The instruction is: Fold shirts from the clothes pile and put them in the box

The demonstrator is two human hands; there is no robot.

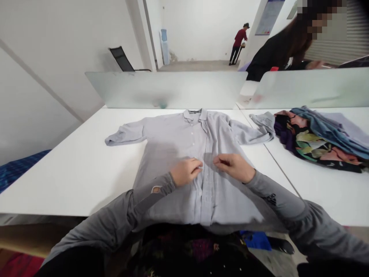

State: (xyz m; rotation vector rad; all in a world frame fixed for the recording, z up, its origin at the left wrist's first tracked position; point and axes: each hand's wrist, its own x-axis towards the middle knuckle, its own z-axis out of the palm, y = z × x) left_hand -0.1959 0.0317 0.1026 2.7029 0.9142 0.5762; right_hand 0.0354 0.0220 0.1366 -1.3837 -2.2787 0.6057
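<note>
A pale grey button-up shirt [173, 138] lies face up on the white table [72, 169], collar away from me, both sleeves spread out to the sides. My left hand [186, 171] pinches the left side of the button placket at mid-chest, fingers closed. My right hand [235, 167] pinches the right side of the placket a little apart from it, fingers also closed on the fabric. The shirt's hem hangs over the table's near edge.
A heap of coloured clothes [319, 138] lies on the adjoining table at the right. Frosted divider panels [167, 90] stand along the far edge. A person in black [276, 52] leans behind the right panel; another person in red [238, 42] stands far back.
</note>
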